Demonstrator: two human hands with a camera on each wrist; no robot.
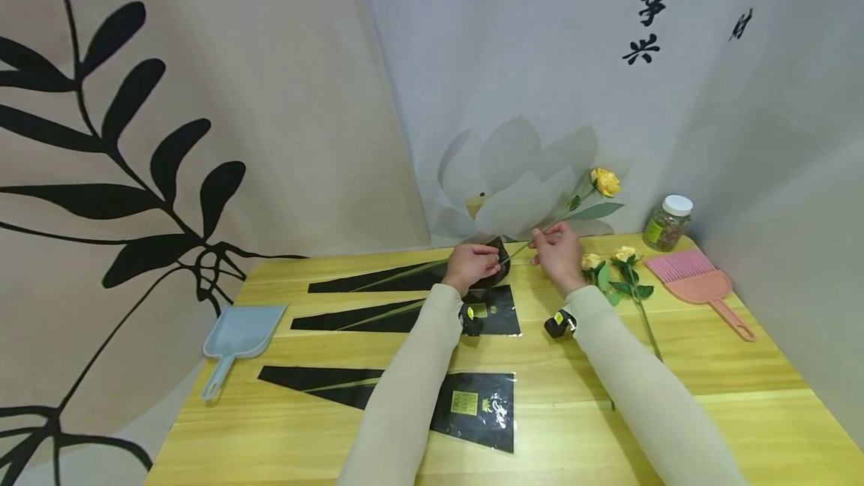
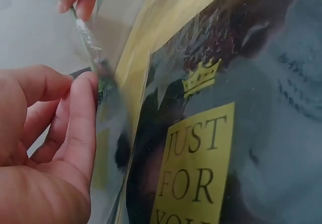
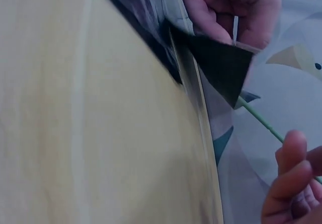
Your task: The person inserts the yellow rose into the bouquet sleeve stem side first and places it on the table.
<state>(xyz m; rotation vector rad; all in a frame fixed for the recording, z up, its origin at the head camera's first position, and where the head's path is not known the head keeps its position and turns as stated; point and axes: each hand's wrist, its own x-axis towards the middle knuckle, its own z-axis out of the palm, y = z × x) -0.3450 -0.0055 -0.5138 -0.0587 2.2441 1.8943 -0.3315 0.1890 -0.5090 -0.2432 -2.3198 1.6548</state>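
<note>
My right hand (image 1: 559, 253) pinches the green stem (image 3: 259, 117) of a yellow rose (image 1: 604, 182), whose bloom points up and to the right. The stem's lower end reaches the mouth of the farthest black flower sleeve (image 1: 378, 279). With thumb and fingers, my left hand (image 1: 468, 267) grips that sleeve at its wide end. The folded-up black edge (image 3: 221, 68) stands around the stem in the right wrist view. Just nearer lies a second black sleeve (image 1: 501, 313), with a gold crown (image 2: 202, 78) and lettering.
A third black sleeve (image 1: 496, 403) lies nearest the front. To the right are other yellow roses (image 1: 626, 255), a pink brush (image 1: 680, 267) with an orange dustpan-like part and handle (image 1: 732, 319), and a white-lidded jar (image 1: 667, 225). A blue dustpan (image 1: 244, 330) lies at left.
</note>
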